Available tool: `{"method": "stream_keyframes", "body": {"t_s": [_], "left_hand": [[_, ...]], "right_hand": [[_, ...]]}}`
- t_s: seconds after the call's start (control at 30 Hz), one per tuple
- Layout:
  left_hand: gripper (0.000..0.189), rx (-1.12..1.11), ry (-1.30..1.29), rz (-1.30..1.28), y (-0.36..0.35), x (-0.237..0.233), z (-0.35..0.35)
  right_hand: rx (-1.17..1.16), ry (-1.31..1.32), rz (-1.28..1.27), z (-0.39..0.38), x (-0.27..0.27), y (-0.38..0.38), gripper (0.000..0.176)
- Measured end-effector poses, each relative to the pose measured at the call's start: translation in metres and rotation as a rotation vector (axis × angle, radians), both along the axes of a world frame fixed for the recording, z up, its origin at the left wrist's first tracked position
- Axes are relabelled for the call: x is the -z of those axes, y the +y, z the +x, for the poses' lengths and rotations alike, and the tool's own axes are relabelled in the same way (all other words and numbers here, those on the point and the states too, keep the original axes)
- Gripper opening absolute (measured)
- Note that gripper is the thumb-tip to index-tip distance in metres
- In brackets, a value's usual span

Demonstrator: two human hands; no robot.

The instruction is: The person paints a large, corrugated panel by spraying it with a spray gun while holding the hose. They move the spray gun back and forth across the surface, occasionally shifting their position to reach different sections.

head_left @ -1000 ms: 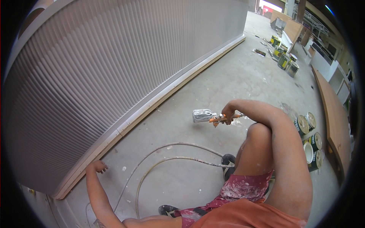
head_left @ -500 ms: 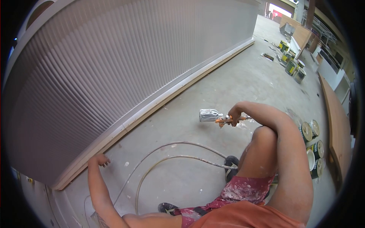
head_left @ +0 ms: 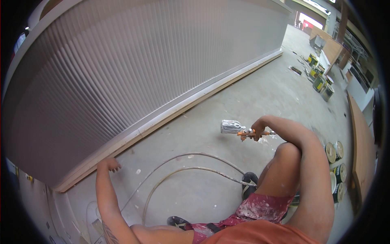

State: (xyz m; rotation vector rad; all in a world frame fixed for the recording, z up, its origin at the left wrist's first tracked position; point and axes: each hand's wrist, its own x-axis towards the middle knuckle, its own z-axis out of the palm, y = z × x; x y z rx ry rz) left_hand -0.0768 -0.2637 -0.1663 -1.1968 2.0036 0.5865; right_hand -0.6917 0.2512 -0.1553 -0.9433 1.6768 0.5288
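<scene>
My right hand (head_left: 258,128) is wrapped round the handle of an orange paint spray gun (head_left: 245,133), whose cup (head_left: 231,127) is streaked with white and silver-grey. The gun points left, above the floor. My left hand (head_left: 109,164) hangs with its fingers apart and slightly curled, holding nothing, close to the wooden base strip (head_left: 162,124) of a large panel. That panel (head_left: 142,69) is ribbed, pale grey-white, and stands upright on the left. A hose (head_left: 191,153) loops over the floor between my arms and passes by my foot.
Several paint cans (head_left: 339,173) stand at the right beside my leg, near a leaning brown board (head_left: 361,150). More cans (head_left: 319,83) and loose tools (head_left: 295,70) lie farther back on the right. The concrete floor (head_left: 227,97) has paint spots.
The panel and the far cans appear shifted slightly in view. My right hand with the spray gun sits a little farther right and lower; my left hand is slightly higher in the picture.
</scene>
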Motion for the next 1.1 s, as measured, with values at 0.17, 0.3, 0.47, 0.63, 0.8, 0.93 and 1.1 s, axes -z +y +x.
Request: {"method": "stream_keyframes", "body": {"t_s": [0.17,0.3,0.47,0.63,0.8,0.93,1.1], "left_hand": [[0.039,0.030,0.014,0.006,-0.008,0.008,0.004],[0.039,0.017,0.002,-0.015,0.007,-0.009,-0.002],[0.039,-0.003,-0.007,-0.016,0.007,-0.010,-0.001],[0.040,-0.015,-0.007,-0.017,0.006,-0.008,0.001],[0.039,-0.042,-0.061,-0.013,-0.019,0.025,0.006],[0.038,-0.033,-0.033,-0.018,-0.008,0.012,0.002],[0.038,-0.015,0.022,-0.025,-0.003,0.009,0.002]], "right_hand": [[-0.006,-0.038,0.001,-0.009,0.015,0.002,0.060],[-0.051,0.000,0.015,0.000,0.000,0.000,0.058],[0.005,-0.016,0.001,-0.006,0.007,0.004,0.059],[0.022,-0.040,-0.039,-0.005,0.003,0.005,0.058],[-0.001,0.004,-0.003,0.011,-0.017,-0.002,0.056],[-0.079,0.073,0.024,0.017,-0.023,-0.006,0.056],[-0.073,0.012,0.005,-0.005,0.003,0.000,0.056]]}}
